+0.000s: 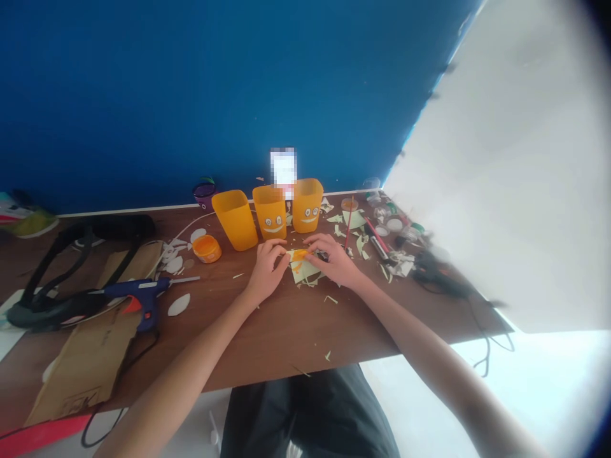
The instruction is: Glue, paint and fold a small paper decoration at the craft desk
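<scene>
My left hand (pixel 270 270) and my right hand (pixel 337 259) face each other low over the table, fingers bent into pinches. Between their fingertips is a small orange piece (pixel 300 254), whose exact kind is too small to make out. Beneath it lies a pale yellow-green paper (pixel 300 275) with orange marks on it. Just beyond my hands stand an orange cup with a drawn face (pixel 270 213), a second face cup (pixel 307 207) and a plain orange cup (pixel 235 220). An open tub of orange paint (pixel 207 249) sits left of them.
A blue glue gun (pixel 143 289) lies on cardboard (pixel 88 362) at the left, beside a black strap frame (pixel 28 308). Paper scraps (pixel 363 245), a red brush (pixel 350 222) and small lids (pixel 394 225) are spread at the right. A bright phone screen (pixel 283 166) stands against the blue wall.
</scene>
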Tool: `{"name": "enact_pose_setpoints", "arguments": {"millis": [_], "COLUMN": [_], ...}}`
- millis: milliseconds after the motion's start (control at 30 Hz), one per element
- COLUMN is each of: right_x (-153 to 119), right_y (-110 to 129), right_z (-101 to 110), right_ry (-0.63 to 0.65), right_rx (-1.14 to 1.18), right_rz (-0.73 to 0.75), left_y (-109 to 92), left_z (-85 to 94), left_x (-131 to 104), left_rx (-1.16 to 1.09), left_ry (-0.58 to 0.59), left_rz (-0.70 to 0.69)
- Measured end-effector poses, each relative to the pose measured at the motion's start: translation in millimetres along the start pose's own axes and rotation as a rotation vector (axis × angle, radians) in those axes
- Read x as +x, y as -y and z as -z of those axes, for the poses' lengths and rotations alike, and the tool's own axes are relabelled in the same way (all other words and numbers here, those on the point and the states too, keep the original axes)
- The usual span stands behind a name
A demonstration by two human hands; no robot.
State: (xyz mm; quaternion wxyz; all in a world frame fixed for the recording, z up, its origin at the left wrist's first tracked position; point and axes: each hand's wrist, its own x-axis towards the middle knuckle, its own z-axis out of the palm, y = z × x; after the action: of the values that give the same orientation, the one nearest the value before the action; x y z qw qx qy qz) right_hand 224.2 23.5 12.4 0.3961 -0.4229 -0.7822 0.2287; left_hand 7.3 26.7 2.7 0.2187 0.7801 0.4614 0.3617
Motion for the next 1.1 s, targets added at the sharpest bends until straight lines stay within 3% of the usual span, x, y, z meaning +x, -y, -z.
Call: {"name": "enact_pose_setpoints", "arguments": {"millis": [300,733,1100], "right_x": [2.2,5.0,4.1], "right_y": [-2.5,-2.9,-3.8], "right_z": [3.9,20.2,27.9], "right_ry": [-0.034,-0.191,-0.300], "right_rx": [0.130,0.393,0.407], "right_rz": [-0.092,-0.177,-0.200], "left_y": [2.1,6.8,10.7], "left_z": [-1.2,-5.1,-6.6], "left_x": [1.4,-0.2,0.0], "left_rx": [0.046,0.108,0.119], "left_ry": [-0.049,-0.049,-0.058], "left_rz": [0.029,-0.034,-0.018]}}
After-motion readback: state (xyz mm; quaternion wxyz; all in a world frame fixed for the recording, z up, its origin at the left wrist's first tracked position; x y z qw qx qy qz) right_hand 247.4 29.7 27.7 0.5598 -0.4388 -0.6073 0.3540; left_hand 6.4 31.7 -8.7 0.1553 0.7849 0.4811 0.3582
